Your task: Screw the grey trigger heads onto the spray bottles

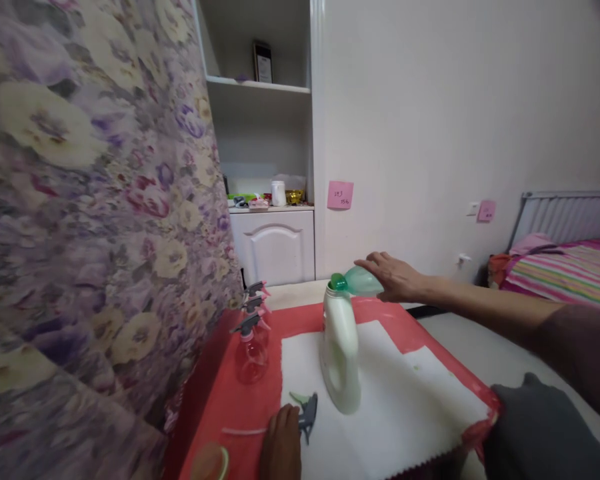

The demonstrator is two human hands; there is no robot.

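My right hand (393,275) is wrapped round a translucent green bottle (361,281), which is tipped on its side. Its narrow end meets a green piece (338,282) at the mouth of a large pale jug (341,353). The jug stands upright on a white sheet. Low in the view, my left hand (281,443) is closed over a grey trigger sprayer (307,415), whose thin tube (245,432) sticks out to the left. My left fingertips are partly hidden. A pale green strip (299,398) shows beside the sprayer.
Clear pink spray bottles (251,360) stand in a row on the red table cover (220,407). A round container (211,461) sits at the near left edge. A floral curtain (105,233) hangs close on the left. Behind are a shelf cabinet (275,243) and a bed (570,260).
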